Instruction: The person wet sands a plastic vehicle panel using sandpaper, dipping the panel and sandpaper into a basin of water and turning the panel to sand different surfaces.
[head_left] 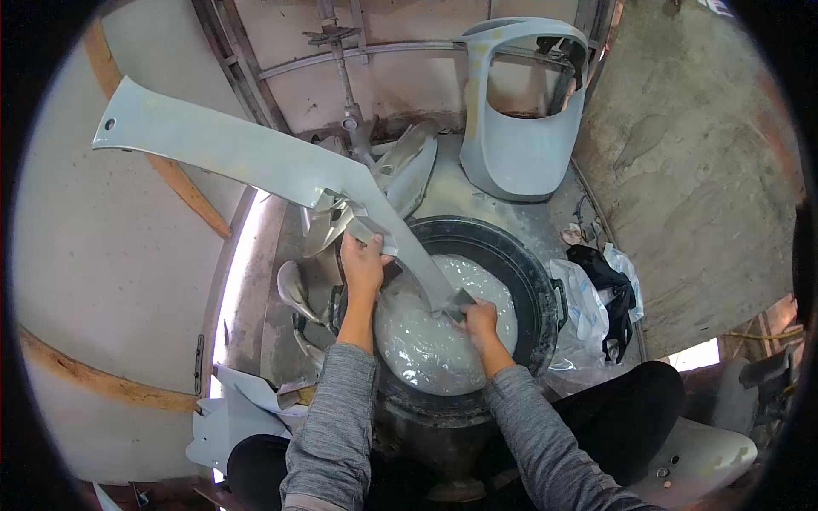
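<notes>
My left hand [364,266] is closed on the bent middle of a long, pale grey plastic body panel [247,145]. The panel slants from the upper left down over the tub, and its narrow lower end is wet. At that end my right hand [480,324] is closed on a small dark grey piece of sandpaper [462,300], pressed to the panel's surface. Below both hands is a round black tub [535,255] holding cloudy grey water [434,358] with bubbles on top.
A large grey fairing shell [521,157] stands behind the tub. Other grey panels [416,166] lean by the metal frame [345,77]. Plastic bags [588,298] lie right of the tub. More painted parts [234,417] lie at the lower left, near a white board [94,281].
</notes>
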### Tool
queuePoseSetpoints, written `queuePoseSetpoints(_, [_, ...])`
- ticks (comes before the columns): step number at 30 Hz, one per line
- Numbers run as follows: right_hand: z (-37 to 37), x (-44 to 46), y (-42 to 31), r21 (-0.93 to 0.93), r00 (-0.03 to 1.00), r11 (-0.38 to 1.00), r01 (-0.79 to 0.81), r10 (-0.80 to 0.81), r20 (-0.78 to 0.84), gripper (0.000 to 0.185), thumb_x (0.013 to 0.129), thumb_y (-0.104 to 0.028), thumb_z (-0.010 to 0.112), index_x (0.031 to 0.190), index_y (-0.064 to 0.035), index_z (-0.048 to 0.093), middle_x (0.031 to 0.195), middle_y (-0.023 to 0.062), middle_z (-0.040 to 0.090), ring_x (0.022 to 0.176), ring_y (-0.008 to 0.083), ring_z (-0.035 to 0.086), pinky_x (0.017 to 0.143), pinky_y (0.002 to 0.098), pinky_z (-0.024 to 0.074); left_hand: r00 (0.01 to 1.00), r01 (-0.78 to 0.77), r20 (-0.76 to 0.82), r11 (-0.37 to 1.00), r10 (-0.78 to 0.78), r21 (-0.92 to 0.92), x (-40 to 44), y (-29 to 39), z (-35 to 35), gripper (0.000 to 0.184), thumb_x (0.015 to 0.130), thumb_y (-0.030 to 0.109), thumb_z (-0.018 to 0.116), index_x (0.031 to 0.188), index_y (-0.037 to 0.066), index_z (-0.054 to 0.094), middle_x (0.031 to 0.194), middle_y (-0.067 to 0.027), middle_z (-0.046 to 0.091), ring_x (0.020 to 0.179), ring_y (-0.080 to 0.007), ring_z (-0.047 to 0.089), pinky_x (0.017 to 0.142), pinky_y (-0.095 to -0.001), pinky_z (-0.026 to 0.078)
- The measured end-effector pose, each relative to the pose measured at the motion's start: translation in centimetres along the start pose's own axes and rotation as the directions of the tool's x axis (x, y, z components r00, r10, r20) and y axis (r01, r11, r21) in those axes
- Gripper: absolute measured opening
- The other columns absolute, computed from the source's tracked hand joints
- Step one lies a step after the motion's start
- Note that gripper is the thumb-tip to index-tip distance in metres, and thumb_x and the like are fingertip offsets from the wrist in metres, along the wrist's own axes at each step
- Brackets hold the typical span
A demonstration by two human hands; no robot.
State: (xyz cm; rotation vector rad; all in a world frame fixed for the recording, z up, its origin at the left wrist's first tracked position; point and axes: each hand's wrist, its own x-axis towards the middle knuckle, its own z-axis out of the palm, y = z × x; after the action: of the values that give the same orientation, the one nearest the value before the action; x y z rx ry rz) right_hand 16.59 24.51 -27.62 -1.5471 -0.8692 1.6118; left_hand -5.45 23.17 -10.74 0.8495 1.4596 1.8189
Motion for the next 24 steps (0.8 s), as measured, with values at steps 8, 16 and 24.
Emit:
queuePoseSetpoints(8, [-3.0,0.1,4.5,-0.607,0.864,0.775,-0.176,-0.173,-0.473,0.025,0.083,-0.013,0.063,0.100,0.0034,0.069,0.098,0.0272,0.069,0.094,0.0424,0.068,0.086,0.0464,0.0529,0.994,0.007,-0.107,0.995,0.004,0.100,0.1,-0.6,-1.1,0.030,0.094,-0.004,0.052,0.123,0.005,0.048,0.106,-0.0087,0.062,0.084,-0.0151,0.066,0.057,-0.0231,0.059])
queuePoseSetpoints(16, [5.7,-5.0,5.8,-0.585,0.639,0.521,0.622,-0.769,-0.005,0.031,0.090,-0.006,0.048,0.113,0.0048,0.066,0.111,0.0268,0.066,0.107,0.0423,0.063,0.095,0.0469,0.0476,0.960,0.035,-0.280,0.987,0.010,0.154,0.0,-0.5,-0.6,0.042,0.093,-0.007,0.051,0.133,0.005,0.042,0.121,-0.0136,0.056,0.095,-0.0215,0.065,0.060,-0.0276,0.062])
queuePoseSetpoints(24, [5.5,-5.3,4.6,-0.626,0.520,0.300,0.720,-0.830,0.200,0.037,0.086,0.002,0.050,0.120,0.0032,0.063,0.116,0.0268,0.064,0.109,0.0424,0.061,0.097,0.0457,0.0485,0.930,0.097,-0.365,0.989,-0.048,0.115,0.6,-1.7,-2.2,0.045,0.093,-0.006,0.053,0.134,0.006,0.041,0.124,-0.0151,0.055,0.100,-0.0243,0.064,0.063,-0.0319,0.064])
